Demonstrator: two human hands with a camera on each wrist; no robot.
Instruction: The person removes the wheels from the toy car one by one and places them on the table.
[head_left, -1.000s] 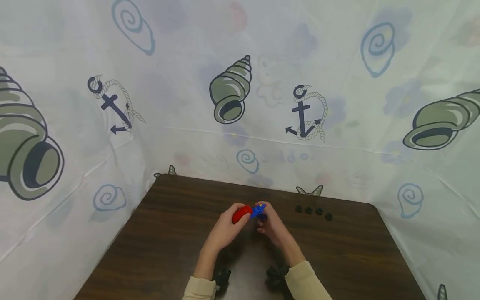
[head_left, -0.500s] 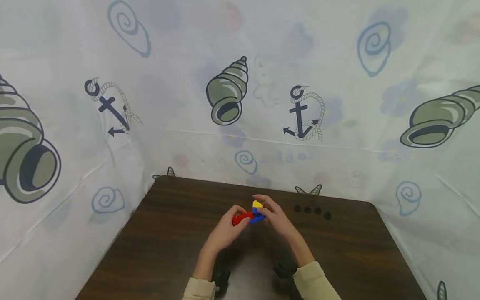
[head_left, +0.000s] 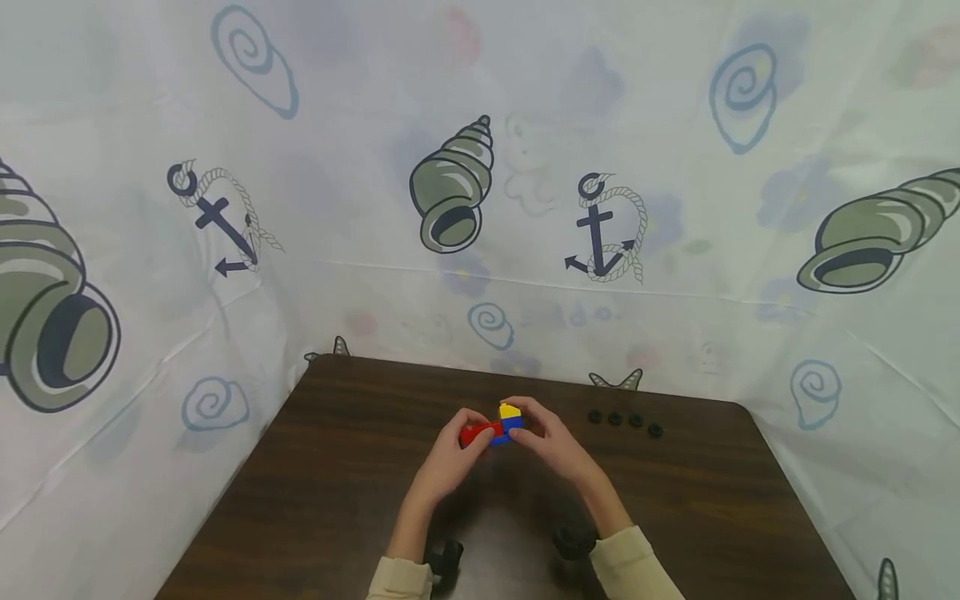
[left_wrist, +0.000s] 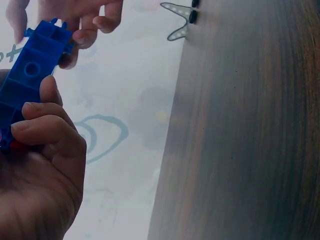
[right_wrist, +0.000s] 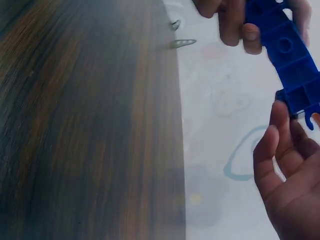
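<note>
A block-built toy car is held above the table between both hands. Its red part (head_left: pixel 468 434) is at the left, and a yellow block (head_left: pixel 510 411) tops a blue block (head_left: pixel 513 423) at the right. From below, the long blue base (left_wrist: pixel 34 67) shows hollow compartments, a round ring and small side pegs. My left hand (head_left: pixel 442 462) grips the red end, fingers curled round the base. My right hand (head_left: pixel 558 446) pinches the blue end, with the thumb in front and fingers behind. In the right wrist view a hook juts from the base's end near my right fingertips (right_wrist: pixel 279 111).
Several small black rings (head_left: pixel 615 419), like toy wheels, lie in a row toward the back right of the dark wooden table (head_left: pixel 337 467). A pale cloth (head_left: pixel 360 208) printed with shells and anchors hangs behind and around the table.
The toy car has turned in my hands, bringing the yellow block up into sight. My right hand dipped away, then came back round the blue end. My left hand keeps its grip.
</note>
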